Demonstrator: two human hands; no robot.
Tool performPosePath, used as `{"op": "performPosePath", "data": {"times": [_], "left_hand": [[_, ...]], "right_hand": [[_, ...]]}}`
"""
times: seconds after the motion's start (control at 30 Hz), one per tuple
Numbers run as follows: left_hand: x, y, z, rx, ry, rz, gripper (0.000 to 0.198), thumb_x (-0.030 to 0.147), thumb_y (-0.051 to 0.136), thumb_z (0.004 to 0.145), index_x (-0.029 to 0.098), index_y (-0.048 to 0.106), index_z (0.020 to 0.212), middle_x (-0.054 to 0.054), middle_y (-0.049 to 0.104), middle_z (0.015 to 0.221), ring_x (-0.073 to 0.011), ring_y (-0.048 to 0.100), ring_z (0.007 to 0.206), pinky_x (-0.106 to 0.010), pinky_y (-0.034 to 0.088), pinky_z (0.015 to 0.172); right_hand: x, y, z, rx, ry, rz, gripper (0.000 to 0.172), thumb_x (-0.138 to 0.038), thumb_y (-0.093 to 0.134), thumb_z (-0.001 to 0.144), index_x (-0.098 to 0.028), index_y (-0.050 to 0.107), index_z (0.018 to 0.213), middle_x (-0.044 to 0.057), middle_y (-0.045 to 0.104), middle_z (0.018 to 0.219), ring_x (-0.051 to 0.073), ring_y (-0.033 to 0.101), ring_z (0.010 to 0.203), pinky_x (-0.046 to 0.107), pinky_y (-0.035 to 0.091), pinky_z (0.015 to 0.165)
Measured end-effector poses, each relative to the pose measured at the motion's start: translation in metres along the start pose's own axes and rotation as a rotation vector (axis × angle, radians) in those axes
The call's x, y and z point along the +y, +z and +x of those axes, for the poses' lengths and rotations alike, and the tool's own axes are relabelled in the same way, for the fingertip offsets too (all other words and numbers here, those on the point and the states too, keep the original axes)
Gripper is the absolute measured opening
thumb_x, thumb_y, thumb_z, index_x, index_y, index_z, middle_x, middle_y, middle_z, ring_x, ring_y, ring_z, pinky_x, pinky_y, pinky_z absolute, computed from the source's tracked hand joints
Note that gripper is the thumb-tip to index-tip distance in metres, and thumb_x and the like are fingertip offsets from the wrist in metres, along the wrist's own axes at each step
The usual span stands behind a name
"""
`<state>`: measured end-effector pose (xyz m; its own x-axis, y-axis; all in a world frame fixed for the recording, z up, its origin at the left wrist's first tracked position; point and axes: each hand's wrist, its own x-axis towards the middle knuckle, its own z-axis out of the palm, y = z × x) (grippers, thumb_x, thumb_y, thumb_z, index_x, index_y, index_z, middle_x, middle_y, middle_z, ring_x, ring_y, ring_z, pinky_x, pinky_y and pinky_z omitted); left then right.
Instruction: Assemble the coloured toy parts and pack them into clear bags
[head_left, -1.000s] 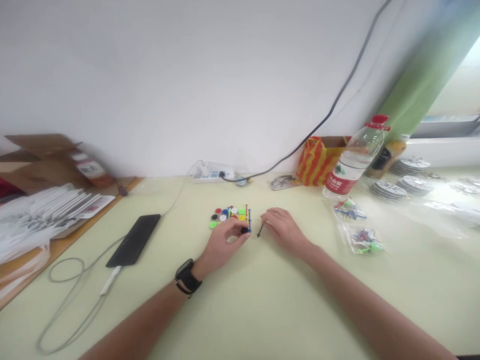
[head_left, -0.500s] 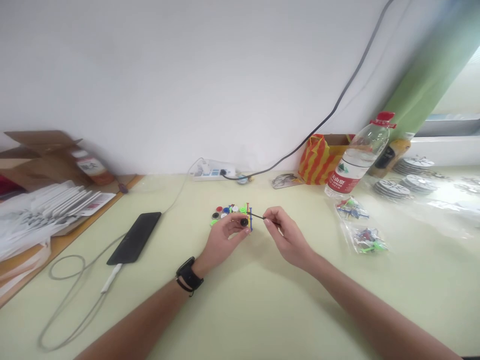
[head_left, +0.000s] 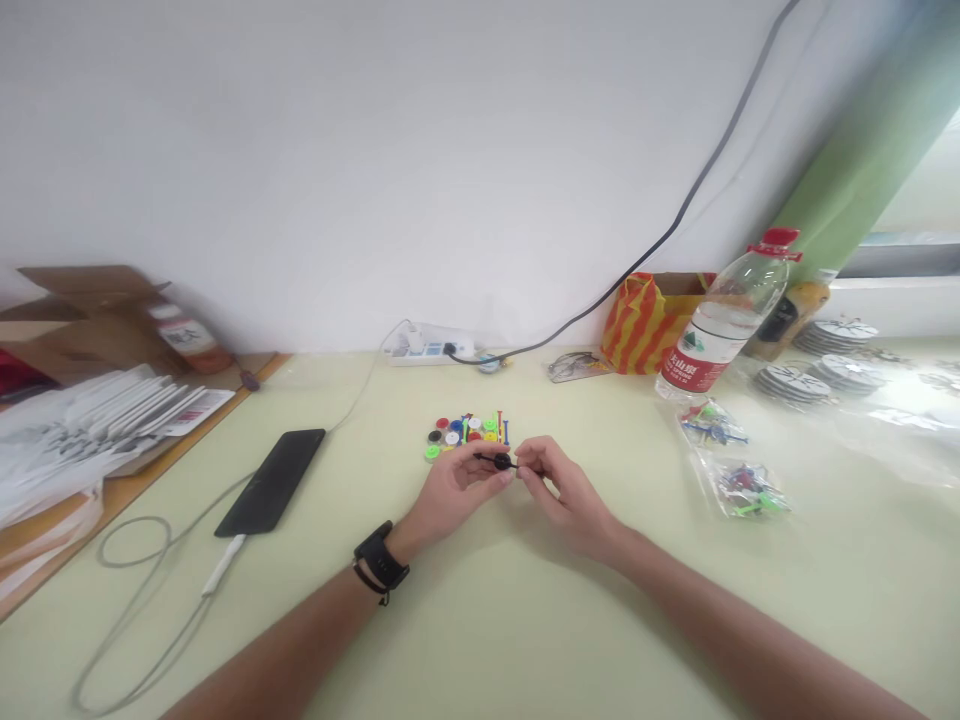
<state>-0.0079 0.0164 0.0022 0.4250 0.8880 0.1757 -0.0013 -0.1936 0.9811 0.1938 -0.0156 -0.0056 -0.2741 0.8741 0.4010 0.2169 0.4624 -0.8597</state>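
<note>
My left hand point(head_left: 455, 489), with a black watch on its wrist, pinches a small black disc point(head_left: 502, 461) between thumb and fingers. My right hand point(head_left: 561, 484) pinches a thin black pin point(head_left: 484, 458) whose shaft passes through the disc and sticks out to the left. Both hands meet just above the pale green table point(head_left: 525, 620). Just behind them lies a small pile of coloured discs and pins point(head_left: 466, 433) in red, blue, green, yellow, white and black.
A black phone point(head_left: 271, 482) on a grey cable lies to the left. Two clear bags of coloured parts point(head_left: 731, 462) sit to the right, near a water bottle point(head_left: 720, 323) and a striped bag point(head_left: 637, 325). A power strip point(head_left: 427, 348) stands by the wall. Papers are stacked far left.
My right hand picked the black pin up off the table and brought it to the disc in my left hand. The pin now runs through the disc, and both hands have closed together.
</note>
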Motion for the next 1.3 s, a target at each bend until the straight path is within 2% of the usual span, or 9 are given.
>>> {"op": "performPosePath", "data": {"times": [0.13, 0.23, 0.43, 0.67, 0.77, 0.97, 1.1, 1.2, 1.3], "left_hand": [[0.002, 0.003, -0.001, -0.029, 0.039, 0.056, 0.031, 0.032, 0.075, 0.088, 0.019, 0.072, 0.116, -0.010, 0.075, 0.114, -0.0251, 0.073, 0.104, -0.040, 0.060, 0.096], [0.001, 0.004, -0.002, -0.003, 0.073, 0.087, 0.027, 0.032, 0.073, 0.089, 0.019, 0.073, 0.113, -0.010, 0.075, 0.112, -0.0249, 0.072, 0.104, -0.041, 0.060, 0.096], [-0.001, 0.004, -0.004, 0.001, 0.089, 0.103, 0.021, 0.029, 0.076, 0.086, 0.017, 0.073, 0.104, -0.010, 0.076, 0.106, -0.0247, 0.074, 0.100, -0.040, 0.061, 0.094], [0.000, 0.002, -0.004, 0.030, 0.070, 0.160, 0.020, 0.030, 0.080, 0.083, 0.016, 0.073, 0.094, -0.009, 0.077, 0.092, -0.0219, 0.074, 0.083, -0.035, 0.062, 0.078], [0.002, 0.003, -0.004, 0.037, 0.070, 0.110, 0.021, 0.031, 0.081, 0.082, 0.016, 0.072, 0.093, -0.009, 0.076, 0.092, -0.0218, 0.073, 0.085, -0.036, 0.062, 0.080], [0.005, -0.001, -0.001, -0.105, -0.060, -0.143, 0.024, 0.040, 0.069, 0.093, 0.018, 0.074, 0.101, -0.011, 0.074, 0.109, -0.0250, 0.073, 0.097, -0.042, 0.059, 0.092], [0.003, -0.005, 0.003, -0.070, -0.091, -0.163, 0.026, 0.038, 0.075, 0.089, 0.018, 0.073, 0.106, -0.007, 0.073, 0.101, -0.0209, 0.073, 0.089, -0.037, 0.060, 0.086], [0.000, -0.007, 0.006, -0.012, -0.085, -0.155, 0.027, 0.035, 0.078, 0.087, 0.019, 0.071, 0.108, -0.005, 0.071, 0.099, -0.0165, 0.071, 0.083, -0.032, 0.060, 0.082], [-0.001, -0.007, 0.008, 0.023, -0.092, -0.155, 0.028, 0.036, 0.079, 0.085, 0.018, 0.072, 0.104, -0.006, 0.071, 0.102, -0.0163, 0.070, 0.084, -0.033, 0.059, 0.082]], "right_hand": [[0.000, -0.001, -0.001, -0.037, 0.002, -0.027, 0.013, -0.027, 0.044, 0.102, -0.025, 0.050, 0.113, 0.003, 0.061, 0.092, 0.016, 0.058, 0.078, 0.028, 0.047, 0.067], [-0.001, -0.002, 0.000, -0.029, -0.014, -0.066, 0.014, -0.027, 0.045, 0.101, -0.025, 0.051, 0.114, 0.003, 0.063, 0.093, 0.016, 0.057, 0.077, 0.028, 0.047, 0.067], [-0.002, -0.006, 0.001, -0.023, 0.036, -0.126, 0.016, -0.027, 0.052, 0.097, -0.025, 0.051, 0.113, -0.003, 0.054, 0.075, 0.014, 0.048, 0.063, 0.026, 0.041, 0.058], [-0.003, -0.007, 0.002, -0.030, 0.046, -0.071, 0.016, -0.029, 0.053, 0.096, -0.024, 0.054, 0.110, -0.003, 0.052, 0.073, 0.013, 0.046, 0.060, 0.025, 0.039, 0.055], [-0.005, -0.009, 0.004, -0.027, 0.063, -0.014, 0.015, -0.032, 0.054, 0.096, -0.024, 0.055, 0.109, -0.003, 0.053, 0.074, 0.014, 0.048, 0.062, 0.025, 0.040, 0.055], [-0.003, -0.013, 0.007, 0.015, 0.113, 0.076, 0.019, -0.038, 0.055, 0.097, -0.023, 0.056, 0.108, -0.002, 0.053, 0.077, 0.015, 0.053, 0.069, 0.027, 0.045, 0.063], [0.004, -0.015, 0.009, 0.108, 0.110, 0.048, 0.028, -0.040, 0.058, 0.095, -0.023, 0.055, 0.118, 0.003, 0.057, 0.095, 0.015, 0.056, 0.074, 0.028, 0.049, 0.065], [0.007, -0.017, 0.009, 0.144, 0.068, -0.034, 0.026, -0.038, 0.057, 0.096, -0.023, 0.059, 0.117, 0.000, 0.054, 0.083, 0.014, 0.052, 0.068, 0.027, 0.046, 0.062], [0.007, -0.017, 0.007, 0.087, 0.022, -0.087, 0.023, -0.037, 0.052, 0.100, -0.023, 0.063, 0.114, -0.003, 0.048, 0.071, 0.014, 0.047, 0.063, 0.027, 0.042, 0.058]]}}
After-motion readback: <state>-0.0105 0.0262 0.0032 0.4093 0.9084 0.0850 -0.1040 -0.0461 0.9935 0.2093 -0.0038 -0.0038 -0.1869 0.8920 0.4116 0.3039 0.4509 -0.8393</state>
